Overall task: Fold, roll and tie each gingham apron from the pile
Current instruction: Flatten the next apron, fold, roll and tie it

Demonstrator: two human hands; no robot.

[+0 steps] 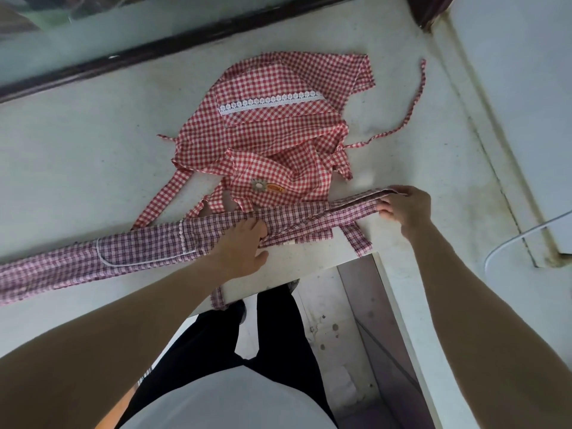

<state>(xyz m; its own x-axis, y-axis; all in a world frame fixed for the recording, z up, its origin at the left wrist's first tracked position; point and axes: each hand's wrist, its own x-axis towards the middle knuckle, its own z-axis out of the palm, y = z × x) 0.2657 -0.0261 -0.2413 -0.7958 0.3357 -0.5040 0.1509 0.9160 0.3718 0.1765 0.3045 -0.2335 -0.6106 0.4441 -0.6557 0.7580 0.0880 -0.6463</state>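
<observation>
Purple apron (139,246) lies under left hand (240,246).

Purple gingham apron (148,246) folded into a long strip; red one (272,134) (crumpled, seemingly unfolded) behind

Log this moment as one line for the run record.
stage: folding | left hand: presses middle of purple apron | right hand: pinches its folded end | red apron: unfolded behind | table
</observation>
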